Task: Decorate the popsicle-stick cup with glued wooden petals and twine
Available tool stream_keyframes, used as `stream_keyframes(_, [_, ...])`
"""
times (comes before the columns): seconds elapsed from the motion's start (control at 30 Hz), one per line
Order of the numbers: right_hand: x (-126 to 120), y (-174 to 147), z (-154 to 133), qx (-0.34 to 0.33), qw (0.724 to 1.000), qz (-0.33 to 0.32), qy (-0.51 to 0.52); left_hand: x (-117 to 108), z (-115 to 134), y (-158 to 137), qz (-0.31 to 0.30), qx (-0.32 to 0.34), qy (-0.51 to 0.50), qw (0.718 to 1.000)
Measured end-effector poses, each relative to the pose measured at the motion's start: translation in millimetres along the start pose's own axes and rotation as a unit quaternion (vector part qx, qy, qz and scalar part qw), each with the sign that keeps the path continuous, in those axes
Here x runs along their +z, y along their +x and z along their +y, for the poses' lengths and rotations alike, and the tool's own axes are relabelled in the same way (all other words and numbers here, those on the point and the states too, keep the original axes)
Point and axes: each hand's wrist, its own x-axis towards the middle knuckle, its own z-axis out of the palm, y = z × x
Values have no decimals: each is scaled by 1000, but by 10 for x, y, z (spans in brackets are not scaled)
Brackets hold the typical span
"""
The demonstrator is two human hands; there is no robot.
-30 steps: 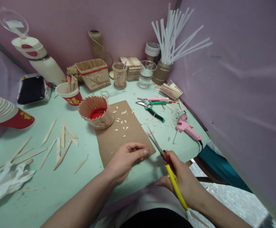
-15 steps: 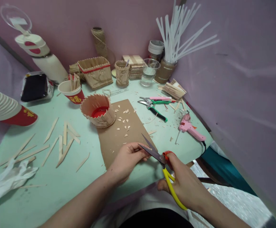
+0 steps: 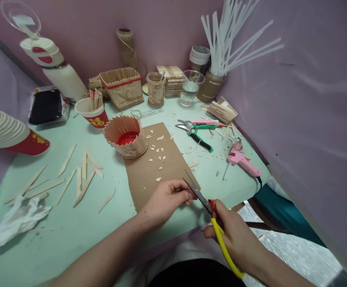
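Note:
My left hand (image 3: 169, 199) is closed in a pinch near the table's front edge; whatever is between its fingertips is too small and hidden to make out. In my right hand (image 3: 236, 235) is a pair of scissors (image 3: 202, 199) with dark blades and yellow and red handles. The blades are slightly apart, right at the left fingertips. Beyond the hands lies a brown cardboard sheet (image 3: 173, 159) scattered with small pointed wood chips (image 3: 157, 150). On its far left corner stands a round wooden-strip basket (image 3: 131, 147) with a jagged rim and a red bottom.
Loose wood strips (image 3: 85, 165) and a crumpled tissue (image 3: 18, 223) lie left. Paper cups (image 3: 14, 135) and a cup of sticks (image 3: 92, 113) stand behind. Pruning shears (image 3: 200, 139) and a pink glue gun (image 3: 242, 159) lie right. A water cup (image 3: 188, 93) stands at the back.
The scissor blades have closed partway, and my right hand has moved slightly right and down. My left hand still pinches near them. The whole view has shifted a little.

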Motion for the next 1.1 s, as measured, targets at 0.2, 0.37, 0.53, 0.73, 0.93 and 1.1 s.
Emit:
stream_keyframes(0.2, [-44,28,146,-14,998,53,30,-5,20,3,-11,-21,30,999])
stream_keyframes(0.37, [-126,120,53,-46,972,155,173,-4,-36,25,-21,-38,11,999])
stream_keyframes(0.53, [-97,204,-96,-97,955,178,217,-12,-73,33,-34,-64,-56,996])
stream_keyframes(0.73, [-63,205,-51,-91,984,138,64,-12,-59,24,20,-51,-151,987])
stream_keyframes(0.93, [-7,221,-158,40,985,112,-123,30,-47,22,39,10,-247,968])
stream_keyframes(1.1, [6,230,-177,54,984,103,-135,45,-62,18,49,24,-270,961])
